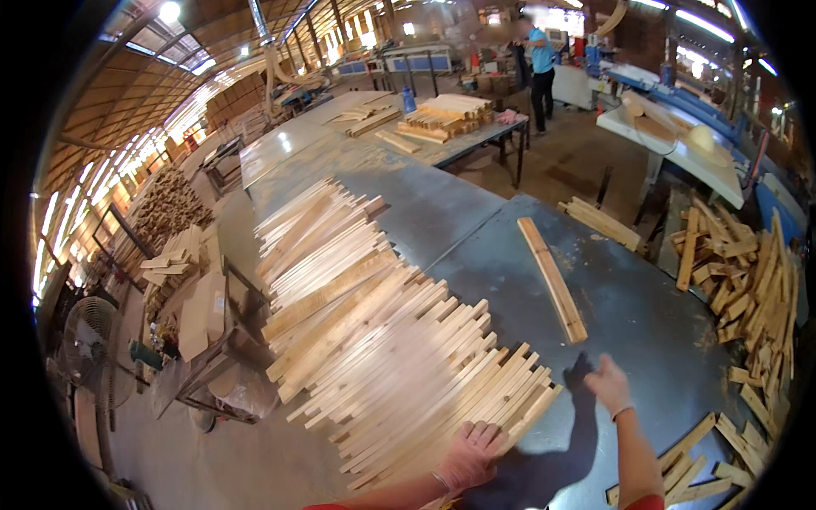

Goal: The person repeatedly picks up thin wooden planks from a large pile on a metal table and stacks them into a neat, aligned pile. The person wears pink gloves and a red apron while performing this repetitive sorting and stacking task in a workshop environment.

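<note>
A long row of pale wooden strips (399, 340) lies side by side on the dark tabletop (476, 255), with uneven ends. My left hand (470, 456), which looks thinly gloved, rests at the near end of this row, its fingers lying over the strips. Over the bare tabletop to the right, my right hand (609, 387) is raised with nothing in it and its fingers partly apart. Just beyond that hand lies a single wooden plank (552, 280), apart from the row. A shadow falls on the table between my hands.
Heaps of wooden pieces (739, 272) stand along the right side, with more pieces (688, 467) near the lower right edge. Farther off are a stack of wood (446, 115) and a person in a blue shirt (541, 64). On the left stand a fan (89, 340) and cardboard (204, 323).
</note>
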`<state>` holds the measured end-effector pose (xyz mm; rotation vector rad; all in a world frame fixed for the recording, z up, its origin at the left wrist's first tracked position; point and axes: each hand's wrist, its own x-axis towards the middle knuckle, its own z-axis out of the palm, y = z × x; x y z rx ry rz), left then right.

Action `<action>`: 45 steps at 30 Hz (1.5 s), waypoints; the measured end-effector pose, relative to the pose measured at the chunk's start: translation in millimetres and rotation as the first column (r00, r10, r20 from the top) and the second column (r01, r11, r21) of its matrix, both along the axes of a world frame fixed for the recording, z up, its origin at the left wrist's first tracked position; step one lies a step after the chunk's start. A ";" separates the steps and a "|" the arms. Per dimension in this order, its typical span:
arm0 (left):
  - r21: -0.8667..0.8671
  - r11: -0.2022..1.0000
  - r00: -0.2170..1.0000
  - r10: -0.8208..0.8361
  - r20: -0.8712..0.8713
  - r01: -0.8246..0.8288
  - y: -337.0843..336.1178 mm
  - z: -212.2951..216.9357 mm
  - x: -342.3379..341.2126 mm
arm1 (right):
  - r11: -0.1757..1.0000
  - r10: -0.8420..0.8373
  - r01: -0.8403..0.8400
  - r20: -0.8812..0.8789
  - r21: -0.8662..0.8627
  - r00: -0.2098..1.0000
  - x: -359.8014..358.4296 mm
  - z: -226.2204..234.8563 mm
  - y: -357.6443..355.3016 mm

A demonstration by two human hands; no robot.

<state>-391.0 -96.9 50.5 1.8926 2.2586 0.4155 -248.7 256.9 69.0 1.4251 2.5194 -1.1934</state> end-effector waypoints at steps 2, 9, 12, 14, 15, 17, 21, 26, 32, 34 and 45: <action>-0.050 0.999 0.998 -0.001 -0.058 -0.002 18.7 3.7 7.3 | 0.890 0.004 0.018 -0.046 0.455 0.999 -17.4 -55.8 55.3; 0.052 0.999 0.998 0.009 -0.065 -0.006 5.9 -13.1 2.7 | 0.820 0.011 -0.075 0.116 0.567 0.993 -126.2 -95.8 71.7; 0.000 1.000 0.993 0.008 -0.115 -0.008 9.4 -17.0 -1.3 | 0.922 -0.111 0.155 -0.143 0.354 0.983 -100.6 -98.3 81.7; -0.056 0.998 0.986 -0.030 -0.164 0.022 13.6 -20.4 -1.1 | 0.962 -0.271 0.228 -0.470 -0.147 0.840 -60.8 -45.7 44.9; -0.022 1.000 0.990 0.012 -0.142 -0.015 25.6 -39.3 -1.0 | 0.947 -0.303 0.297 -0.656 -0.124 0.691 -25.6 -90.4 50.8; -0.095 0.995 0.993 0.006 -0.118 -0.017 14.5 -54.7 -6.4 | 0.853 -0.474 0.174 -0.592 -0.491 0.652 17.2 -33.9 -31.7; -0.082 0.995 0.978 -0.071 -0.196 0.056 14.6 -59.8 -23.4 | 0.741 -0.380 -0.069 -0.502 -0.668 0.776 100.5 -67.3 -173.5; -0.206 0.977 0.985 -0.084 -0.148 0.053 38.4 -29.9 10.3 | 0.754 0.051 -0.176 -0.211 -0.632 0.976 79.7 -20.0 -371.4; -0.171 0.971 0.922 -0.215 -0.321 0.166 5.4 -54.7 11.4 | 0.941 -0.162 0.010 -0.427 -0.337 0.890 128.6 -33.9 -347.0; -0.153 0.982 0.914 -0.162 -0.373 0.112 -2.7 -48.0 16.8 | 0.819 -0.550 0.573 -0.270 0.010 0.790 199.4 4.8 -308.1; -0.451 0.855 0.665 0.183 0.724 0.256 62.1 -75.3 195.4 | 0.491 -0.863 0.793 -0.325 -0.360 0.387 269.4 -63.6 -275.7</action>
